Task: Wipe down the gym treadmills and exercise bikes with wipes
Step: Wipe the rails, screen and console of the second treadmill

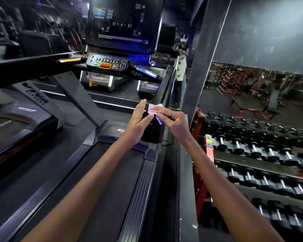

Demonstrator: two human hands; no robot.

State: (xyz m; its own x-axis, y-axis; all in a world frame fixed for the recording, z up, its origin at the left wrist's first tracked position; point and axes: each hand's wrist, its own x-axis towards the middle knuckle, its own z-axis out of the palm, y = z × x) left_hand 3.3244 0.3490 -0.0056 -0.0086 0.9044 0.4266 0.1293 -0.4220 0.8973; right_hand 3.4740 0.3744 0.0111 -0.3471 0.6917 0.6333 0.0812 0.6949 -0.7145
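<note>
- Hands meet in mid-air above the front of the treadmill (101, 172), in front of its right upright, with a small white wipe (153, 109) between them.
- Right hand (171, 123) pinches the wipe, fingers curled around its lower edge; the sheet sticks up crumpled above the knuckles.
- Left hand (138, 123) has straight fingers pointing up, its thumb touching the wipe's edge; whether it really grips the sheet I cannot tell.
- Risk, as I judge it: the wipe is touching no surface, so a loose pinch while unfolding could let it fall onto the belt or down the gap by the dumbbell rack (252, 154) on the right.
- Cause of a tear: pulling a thin, bunched sheet apart with both hands at once.
- Poor coverage is likely if the wipe stays crumpled, since only a small patch would meet the rail or the console (107, 63).
- Buttons on the console sit well apart from the hands now; pressing hard across them later could start the belt while the person stands over it.
- Screen (124, 21) above is dark and glossy, so a too-wet wipe could leave streaks.
</note>
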